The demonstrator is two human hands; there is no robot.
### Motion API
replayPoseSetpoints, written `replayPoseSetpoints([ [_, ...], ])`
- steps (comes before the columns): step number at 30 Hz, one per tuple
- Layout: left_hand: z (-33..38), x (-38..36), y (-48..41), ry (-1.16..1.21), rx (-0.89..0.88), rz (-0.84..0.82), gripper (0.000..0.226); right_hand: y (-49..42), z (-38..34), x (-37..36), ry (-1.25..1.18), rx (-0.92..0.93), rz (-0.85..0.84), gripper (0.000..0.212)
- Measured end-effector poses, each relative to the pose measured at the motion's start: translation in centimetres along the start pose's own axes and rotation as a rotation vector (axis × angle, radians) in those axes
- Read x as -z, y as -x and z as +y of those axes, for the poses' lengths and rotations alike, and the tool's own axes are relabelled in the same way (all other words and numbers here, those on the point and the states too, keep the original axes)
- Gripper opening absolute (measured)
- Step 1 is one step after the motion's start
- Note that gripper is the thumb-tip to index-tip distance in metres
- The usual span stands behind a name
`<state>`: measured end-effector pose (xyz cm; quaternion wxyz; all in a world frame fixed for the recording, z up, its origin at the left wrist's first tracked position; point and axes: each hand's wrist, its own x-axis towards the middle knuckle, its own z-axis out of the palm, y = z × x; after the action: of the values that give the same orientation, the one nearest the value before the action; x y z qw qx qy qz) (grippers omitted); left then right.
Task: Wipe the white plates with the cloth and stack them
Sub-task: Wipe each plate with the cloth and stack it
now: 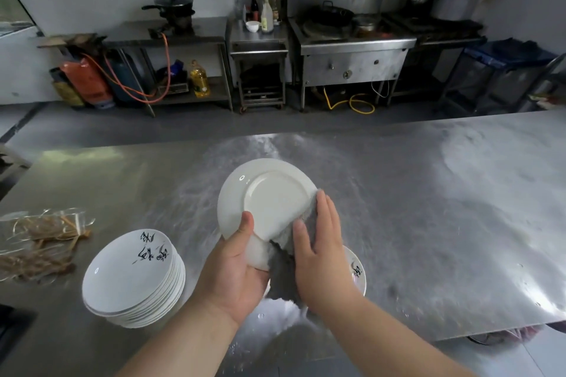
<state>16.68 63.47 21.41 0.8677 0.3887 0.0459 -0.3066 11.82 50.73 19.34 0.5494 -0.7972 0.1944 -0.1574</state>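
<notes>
Left hand (235, 266) grips the plate (269, 193) by its near rim, holding it tilted; my right hand (318, 242) presses the cloth (281, 272) against it, fingers flat. Wiping seems under way; next, it belongs on the stack (134, 278) left of my left fingers.

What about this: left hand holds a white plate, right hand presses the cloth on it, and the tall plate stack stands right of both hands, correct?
One slip: the head view shows the tall plate stack standing to the left of the left hand and right hand. The rest holds.
</notes>
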Motion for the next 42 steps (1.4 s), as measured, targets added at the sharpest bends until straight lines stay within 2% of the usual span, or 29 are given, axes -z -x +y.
replayPoseSetpoints([
  [3,-1.1,0.0,0.6,-0.036,0.017,-0.071,0.059,-1.4,0.0,1.1,-0.067,-0.101,0.047,0.057],
  [5,-0.5,0.2,0.9,0.030,0.015,-0.125,0.055,-4.0,-1.2,3.1,-0.055,-0.016,0.015,0.044],
  [7,1.0,0.5,0.8,0.053,0.033,-0.149,0.056,-6.7,-2.8,5.3,0.018,0.101,-0.107,0.036],
  [10,2.6,0.7,0.1,-0.078,0.067,-0.120,0.056,-8.8,-4.5,6.6,0.229,0.192,-0.287,0.035],
  [12,3.0,0.9,-0.2,-0.124,0.101,-0.065,0.056,-8.1,-4.3,5.9,0.268,0.238,-0.251,0.037],
  [15,3.1,1.1,-0.6,-0.082,0.075,-0.010,0.056,-2.9,-1.7,2.7,0.168,0.136,-0.026,0.052],
  [17,2.8,0.9,-0.8,-0.058,0.052,0.022,0.056,1.2,-0.3,0.3,0.094,0.052,-0.040,0.071],
  [19,2.4,0.6,-0.9,-0.056,0.033,0.049,0.057,1.4,-0.2,0.1,0.144,0.055,-0.090,0.076],
  [22,2.3,0.6,-1.0,-0.034,-0.024,0.055,0.056,-4.0,-1.7,2.6,0.245,0.122,-0.088,0.065],
  [24,2.3,0.4,-1.1,-0.031,-0.056,0.042,0.056,-6.7,-2.9,4.2,0.179,0.103,-0.087,0.057],
  [30,0.4,-0.6,-1.3,0.034,-0.021,0.039,0.057,-0.3,-0.5,0.0,-0.040,-0.050,0.054,0.069],
  [33,-0.5,-0.1,-0.7,-0.010,0.018,-0.046,0.051,-2.0,-0.5,1.9,-0.056,-0.102,0.109,0.061],
  [36,0.7,0.7,-0.5,0.000,0.037,-0.108,0.053,-6.5,-2.3,5.9,0.076,0.068,-0.059,0.044],
  [39,2.1,0.5,-1.0,-0.088,0.083,-0.069,0.053,-8.6,-3.5,7.4,0.227,0.160,-0.244,0.040],
  [40,2.2,0.4,-1.3,-0.123,0.099,-0.041,0.056,-8.4,-3.3,7.1,0.266,0.178,-0.244,0.040],
  [42,2.1,0.2,-1.7,-0.132,0.084,0.024,0.060,-6.2,-2.0,5.3,0.272,0.165,-0.127,0.047],
])
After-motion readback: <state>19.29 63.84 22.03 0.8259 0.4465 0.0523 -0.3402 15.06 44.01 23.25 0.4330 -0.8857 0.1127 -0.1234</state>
